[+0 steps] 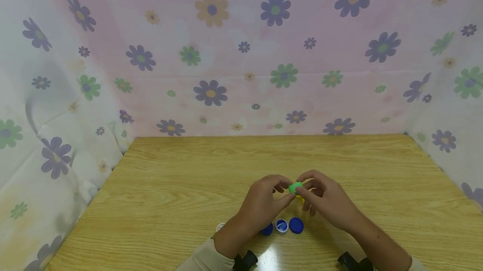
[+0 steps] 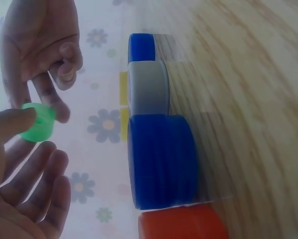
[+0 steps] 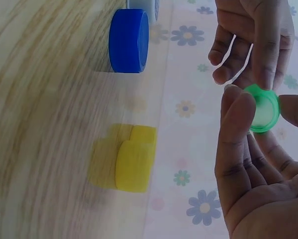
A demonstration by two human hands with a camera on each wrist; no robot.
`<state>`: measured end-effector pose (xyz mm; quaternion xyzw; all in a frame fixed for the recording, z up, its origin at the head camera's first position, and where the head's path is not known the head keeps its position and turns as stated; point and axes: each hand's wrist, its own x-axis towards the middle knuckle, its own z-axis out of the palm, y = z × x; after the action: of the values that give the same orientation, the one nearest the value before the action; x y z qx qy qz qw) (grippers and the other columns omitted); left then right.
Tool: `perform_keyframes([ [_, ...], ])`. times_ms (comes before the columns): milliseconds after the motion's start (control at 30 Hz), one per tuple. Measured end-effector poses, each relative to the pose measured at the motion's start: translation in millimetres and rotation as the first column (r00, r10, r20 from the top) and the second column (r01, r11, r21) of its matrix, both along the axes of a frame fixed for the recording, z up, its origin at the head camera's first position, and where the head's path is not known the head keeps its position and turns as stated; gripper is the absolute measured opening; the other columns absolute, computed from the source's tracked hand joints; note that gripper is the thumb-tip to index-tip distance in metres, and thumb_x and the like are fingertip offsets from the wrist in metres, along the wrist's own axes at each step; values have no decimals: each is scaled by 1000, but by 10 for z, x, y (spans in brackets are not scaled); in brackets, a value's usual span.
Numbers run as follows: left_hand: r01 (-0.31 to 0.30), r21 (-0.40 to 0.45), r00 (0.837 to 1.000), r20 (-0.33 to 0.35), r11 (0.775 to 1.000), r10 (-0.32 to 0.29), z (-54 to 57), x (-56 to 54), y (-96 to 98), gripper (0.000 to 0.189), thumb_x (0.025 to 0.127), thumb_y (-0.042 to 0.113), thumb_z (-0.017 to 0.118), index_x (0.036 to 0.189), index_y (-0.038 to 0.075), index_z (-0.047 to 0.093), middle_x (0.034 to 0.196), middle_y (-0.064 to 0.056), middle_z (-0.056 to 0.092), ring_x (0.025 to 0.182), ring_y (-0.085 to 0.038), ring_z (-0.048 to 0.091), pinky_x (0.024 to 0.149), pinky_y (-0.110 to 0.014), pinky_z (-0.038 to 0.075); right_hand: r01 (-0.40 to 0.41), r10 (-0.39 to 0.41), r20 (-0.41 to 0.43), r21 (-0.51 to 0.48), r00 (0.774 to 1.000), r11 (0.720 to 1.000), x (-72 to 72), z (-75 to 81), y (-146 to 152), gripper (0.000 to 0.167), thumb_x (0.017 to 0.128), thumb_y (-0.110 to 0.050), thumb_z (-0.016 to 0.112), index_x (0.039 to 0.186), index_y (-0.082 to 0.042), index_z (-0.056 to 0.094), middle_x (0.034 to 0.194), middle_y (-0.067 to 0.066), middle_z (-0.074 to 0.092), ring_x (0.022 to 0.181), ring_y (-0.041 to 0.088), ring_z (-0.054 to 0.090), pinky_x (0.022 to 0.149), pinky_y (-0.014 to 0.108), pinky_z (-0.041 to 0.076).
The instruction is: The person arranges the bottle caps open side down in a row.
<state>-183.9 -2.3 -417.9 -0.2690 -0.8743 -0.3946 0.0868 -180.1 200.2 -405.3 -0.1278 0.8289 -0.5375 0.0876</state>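
A green bottle cap (image 1: pixel 295 187) is held above the table between both hands. My left hand (image 1: pixel 260 200) pinches its left side with thumb and index finger. From the right, my right hand (image 1: pixel 328 200) grips it with thumb and fingertips. The right wrist view shows the cap's round open side (image 3: pixel 265 112). Below the hands stand a blue cap (image 1: pixel 296 225), a white cap with blue print (image 1: pixel 281 225) and another blue cap (image 1: pixel 266 229), partly covered by the left wrist. Yellow caps (image 3: pixel 134 167) lie beyond, partly behind the right hand's fingers.
A red-orange cap (image 2: pixel 183 222) continues the row, hidden by the left arm in the head view. One more white cap (image 1: pixel 220 226) shows beside the left forearm. Flowered cloth (image 1: pixel 241 61) encloses the wooden table (image 1: pixel 181 170) at the back and sides.
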Motion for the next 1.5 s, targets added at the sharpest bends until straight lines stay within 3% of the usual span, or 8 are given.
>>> perform_keyframes([
  [167,20,70,996,86,997,-26,10,-4,-3,28,99,29,64,122,12,66,108,4,74,97,-4,68,86,-23,54,3,-5,-64,-28,998,1000,15,13,19,36,101,-27,60,128,-3,51,111,22,67,68,26,69,57,37,57],
  [333,11,121,980,194,993,-34,21,2,-4,36,104,36,54,131,13,63,108,4,75,98,-1,67,88,-24,53,5,-9,-103,-44,995,999,34,27,19,33,102,-24,60,128,-6,51,114,23,66,68,25,69,56,36,56],
  [633,20,148,965,254,989,-58,24,1,7,37,105,40,50,128,15,65,111,1,74,98,0,64,87,-22,51,-4,-1,-129,-35,992,999,44,26,5,31,101,-22,60,128,-8,51,114,20,67,69,23,69,56,35,56],
  [933,27,136,968,243,990,-59,15,-6,6,35,105,40,50,128,18,64,109,8,72,99,0,63,86,-22,51,-18,16,-125,-13,992,1000,38,33,23,34,100,-23,63,128,-8,50,121,22,66,70,22,70,56,35,56],
  [1233,46,110,985,159,993,-63,22,6,42,32,103,36,55,127,19,64,108,9,70,97,1,62,84,-22,50,-33,41,-134,61,990,998,45,93,109,35,98,-26,66,127,-11,53,127,23,65,69,20,72,57,33,56],
  [1500,57,9,986,156,998,-58,13,77,74,31,99,33,62,125,17,66,111,10,71,101,0,64,87,-22,52,-87,96,-87,110,991,990,123,78,212,35,96,-26,68,125,-10,56,125,22,64,70,20,70,57,33,55],
])
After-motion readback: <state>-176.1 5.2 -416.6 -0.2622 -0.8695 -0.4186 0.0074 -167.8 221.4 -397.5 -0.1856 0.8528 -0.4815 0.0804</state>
